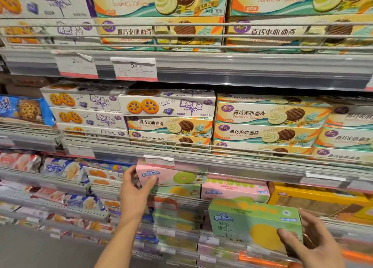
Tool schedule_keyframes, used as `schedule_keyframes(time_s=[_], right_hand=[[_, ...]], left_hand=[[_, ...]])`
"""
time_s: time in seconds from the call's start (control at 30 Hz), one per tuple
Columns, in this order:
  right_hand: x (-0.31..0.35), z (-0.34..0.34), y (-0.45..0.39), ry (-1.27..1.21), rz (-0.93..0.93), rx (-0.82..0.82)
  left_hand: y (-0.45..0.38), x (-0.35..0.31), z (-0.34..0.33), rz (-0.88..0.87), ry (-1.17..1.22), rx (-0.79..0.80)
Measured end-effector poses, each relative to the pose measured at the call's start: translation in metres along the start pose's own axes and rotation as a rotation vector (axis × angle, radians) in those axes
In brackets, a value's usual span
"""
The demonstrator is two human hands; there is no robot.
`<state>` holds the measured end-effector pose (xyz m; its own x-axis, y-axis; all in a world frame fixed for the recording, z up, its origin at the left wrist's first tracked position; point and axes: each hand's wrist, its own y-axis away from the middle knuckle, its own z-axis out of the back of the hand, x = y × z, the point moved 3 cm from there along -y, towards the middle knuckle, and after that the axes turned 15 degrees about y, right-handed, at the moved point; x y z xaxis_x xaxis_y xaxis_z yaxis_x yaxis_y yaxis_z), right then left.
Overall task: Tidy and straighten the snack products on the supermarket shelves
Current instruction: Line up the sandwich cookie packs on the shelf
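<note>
My left hand (134, 189) grips the left end of a pink biscuit box (173, 176) lying on top of a stack on the third shelf down, thumb on its front face. My right hand (310, 239) holds a green biscuit box (250, 223) by its right end, out in front of the shelves and tilted. Under the pink box lie a green box (181, 191) and another pink box (232, 191).
Above, a wire-fronted shelf (181, 146) carries stacked sandwich-cookie boxes (266, 116) and white blueberry-biscuit boxes (167, 104). Price tags (134, 69) hang on the upper rail. Wrapped snack packs (60, 169) fill the left shelves. A yellow box (314, 201) stands at right.
</note>
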<state>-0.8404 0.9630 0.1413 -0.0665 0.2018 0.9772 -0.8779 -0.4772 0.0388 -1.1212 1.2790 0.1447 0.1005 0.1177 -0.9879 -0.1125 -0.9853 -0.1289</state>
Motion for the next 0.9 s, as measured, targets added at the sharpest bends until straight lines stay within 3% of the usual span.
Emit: schedule_keyframes(time_s=[0.33,0.47,0.77,0.9], right_hand=[[0.005,-0.002,0.002,0.147,0.084,0.025],[0.001,-0.006,-0.005,0.107,0.087,0.048],[0.002,-0.019,-0.009,-0.019,0.043,0.025],[0.002,-0.032,-0.011,-0.040,0.083,0.020]], left_hand=[[0.001,0.008,0.016,-0.006,0.165,0.109],[0.008,0.011,0.028,0.027,0.178,0.167],[0.017,0.011,0.079,0.111,0.452,0.143],[0.017,0.008,0.100,0.135,0.340,0.238]])
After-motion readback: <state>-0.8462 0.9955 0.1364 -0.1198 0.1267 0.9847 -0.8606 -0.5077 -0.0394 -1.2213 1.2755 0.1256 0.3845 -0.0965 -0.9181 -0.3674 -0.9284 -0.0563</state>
